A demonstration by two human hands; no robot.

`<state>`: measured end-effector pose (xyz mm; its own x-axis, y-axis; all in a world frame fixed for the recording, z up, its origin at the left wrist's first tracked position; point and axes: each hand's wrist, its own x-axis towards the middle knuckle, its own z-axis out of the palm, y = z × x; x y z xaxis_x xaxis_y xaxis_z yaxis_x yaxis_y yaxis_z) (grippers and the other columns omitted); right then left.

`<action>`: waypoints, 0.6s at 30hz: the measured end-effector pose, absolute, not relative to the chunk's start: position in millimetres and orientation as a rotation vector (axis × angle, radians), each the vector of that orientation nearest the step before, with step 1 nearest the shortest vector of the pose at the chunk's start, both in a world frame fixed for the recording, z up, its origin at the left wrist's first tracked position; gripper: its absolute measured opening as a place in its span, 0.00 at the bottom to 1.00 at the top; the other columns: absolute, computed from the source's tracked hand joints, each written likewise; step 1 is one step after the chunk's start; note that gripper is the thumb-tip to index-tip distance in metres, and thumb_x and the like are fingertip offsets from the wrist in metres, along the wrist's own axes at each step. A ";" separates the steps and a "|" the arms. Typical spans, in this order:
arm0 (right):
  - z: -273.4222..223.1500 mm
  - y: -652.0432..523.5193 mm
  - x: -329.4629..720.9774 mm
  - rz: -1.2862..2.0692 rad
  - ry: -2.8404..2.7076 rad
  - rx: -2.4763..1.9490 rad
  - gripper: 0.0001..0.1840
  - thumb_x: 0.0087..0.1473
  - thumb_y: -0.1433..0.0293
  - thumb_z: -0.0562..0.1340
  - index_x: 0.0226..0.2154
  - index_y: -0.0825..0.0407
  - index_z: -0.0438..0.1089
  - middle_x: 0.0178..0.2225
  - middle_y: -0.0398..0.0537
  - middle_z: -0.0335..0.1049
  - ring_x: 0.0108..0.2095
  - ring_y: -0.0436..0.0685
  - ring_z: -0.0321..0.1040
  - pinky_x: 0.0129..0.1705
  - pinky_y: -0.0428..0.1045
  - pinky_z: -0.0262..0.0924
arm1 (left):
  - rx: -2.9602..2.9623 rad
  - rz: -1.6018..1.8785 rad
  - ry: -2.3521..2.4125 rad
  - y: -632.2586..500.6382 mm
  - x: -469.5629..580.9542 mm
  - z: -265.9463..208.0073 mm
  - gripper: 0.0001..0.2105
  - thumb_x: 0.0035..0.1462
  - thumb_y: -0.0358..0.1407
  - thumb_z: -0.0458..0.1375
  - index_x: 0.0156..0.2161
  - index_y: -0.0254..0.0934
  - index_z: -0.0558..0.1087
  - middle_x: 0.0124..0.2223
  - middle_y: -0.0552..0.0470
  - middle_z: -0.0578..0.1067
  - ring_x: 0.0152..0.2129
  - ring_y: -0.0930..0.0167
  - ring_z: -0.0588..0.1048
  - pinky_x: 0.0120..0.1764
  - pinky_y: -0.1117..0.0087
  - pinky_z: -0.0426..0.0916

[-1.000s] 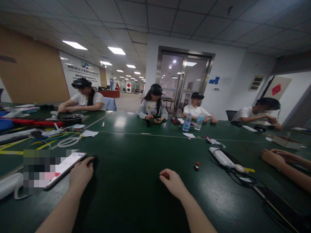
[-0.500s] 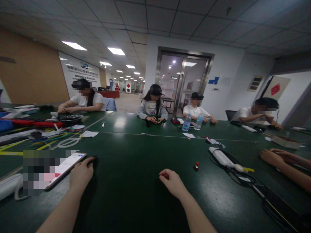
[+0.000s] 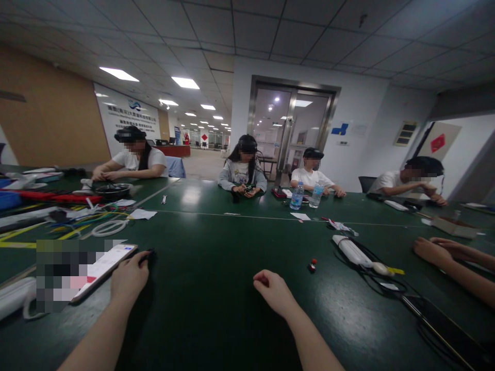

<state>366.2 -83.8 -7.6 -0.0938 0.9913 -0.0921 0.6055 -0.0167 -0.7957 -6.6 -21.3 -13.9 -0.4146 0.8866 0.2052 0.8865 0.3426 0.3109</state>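
Observation:
My left hand (image 3: 129,278) rests on the dark green table (image 3: 201,309), its fingers closed around a small black object (image 3: 151,253) whose kind I cannot make out. Just left of that hand lies a phone-like tablet (image 3: 112,265) with a lit screen, partly blurred out. My right hand (image 3: 274,291) lies on the table with its fingers curled in, and nothing shows in it. To the right of it is a small red and black item (image 3: 312,265), apart from the fingers and too small to name.
A white power strip (image 3: 351,251) with black cables lies to the right, near another person's hands (image 3: 435,252). Two water bottles (image 3: 297,196) stand across the table, where several people sit. On the left are coiled white cable (image 3: 110,226), papers (image 3: 143,213) and wires.
Both my hands stay where they were. Across the table, the person in the middle has slightly shifted the thing in their hands.

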 end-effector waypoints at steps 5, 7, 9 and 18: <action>-7.2 -83.8 366.8 0.970 -1.736 -1.672 0.12 0.50 0.65 0.55 0.38 0.48 0.67 0.38 0.44 0.67 0.39 0.53 0.65 0.39 0.48 0.60 | 1.685 0.602 2.575 -22.0 -5.4 -12.5 0.20 0.55 0.37 0.41 0.50 0.36 0.65 0.46 0.39 0.70 0.44 0.59 0.68 0.44 0.63 0.64; -6.8 -84.1 366.9 0.974 -1.734 -1.673 0.12 0.50 0.65 0.55 0.38 0.48 0.67 0.38 0.44 0.67 0.39 0.53 0.65 0.39 0.48 0.60 | 1.680 0.604 2.572 -21.6 -5.4 -12.6 0.20 0.55 0.37 0.41 0.50 0.36 0.65 0.47 0.39 0.69 0.44 0.59 0.68 0.44 0.63 0.64; -6.7 -84.4 367.0 0.978 -1.736 -1.668 0.12 0.50 0.65 0.55 0.38 0.49 0.66 0.39 0.44 0.67 0.39 0.53 0.65 0.39 0.48 0.60 | 1.678 0.607 2.568 -21.0 -5.7 -13.1 0.20 0.55 0.37 0.41 0.50 0.37 0.65 0.47 0.39 0.69 0.44 0.59 0.68 0.44 0.63 0.64; -9.7 -81.6 366.1 0.954 -1.731 -1.672 0.12 0.49 0.65 0.56 0.37 0.49 0.67 0.37 0.44 0.68 0.38 0.53 0.66 0.38 0.48 0.59 | 1.694 0.630 2.563 -18.0 -7.8 -16.7 0.19 0.55 0.36 0.43 0.49 0.36 0.67 0.46 0.39 0.70 0.46 0.58 0.67 0.45 0.61 0.63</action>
<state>366.1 -81.6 -9.7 -0.0788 0.9929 -0.0894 0.6056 -0.0235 -0.7954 -7.8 -18.0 -16.7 -0.4168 0.8838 0.2126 0.8816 0.3361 0.3313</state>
